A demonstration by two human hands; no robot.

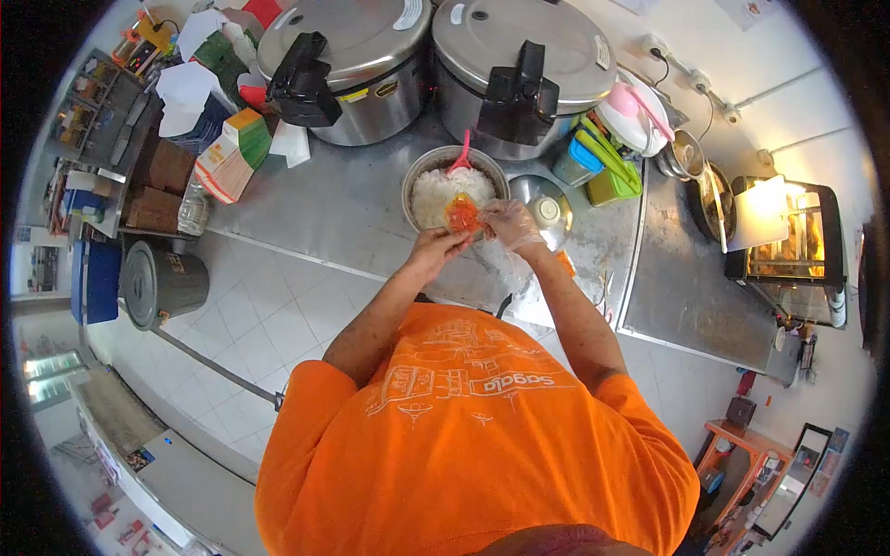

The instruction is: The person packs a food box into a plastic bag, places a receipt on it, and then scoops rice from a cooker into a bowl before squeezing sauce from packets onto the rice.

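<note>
My left hand (434, 248) and my right hand (512, 226), which wears a clear plastic glove, meet over the near rim of a steel bowl (417, 170) full of white rice. Together they hold a small orange piece of plastic wrapping (463, 215) between the fingertips. A pink spoon (460, 156) stands in the rice at the far side of the bowl. The bowl sits on a steel counter (343, 208) in front of me.
Two large steel rice cookers (371, 65) (519, 69) stand behind the bowl. A small steel bowl (547, 208) lies right of the rice. Green and blue containers (598, 167), pots and a lit warming cabinet (788, 241) are to the right; cartons (232, 153) to the left.
</note>
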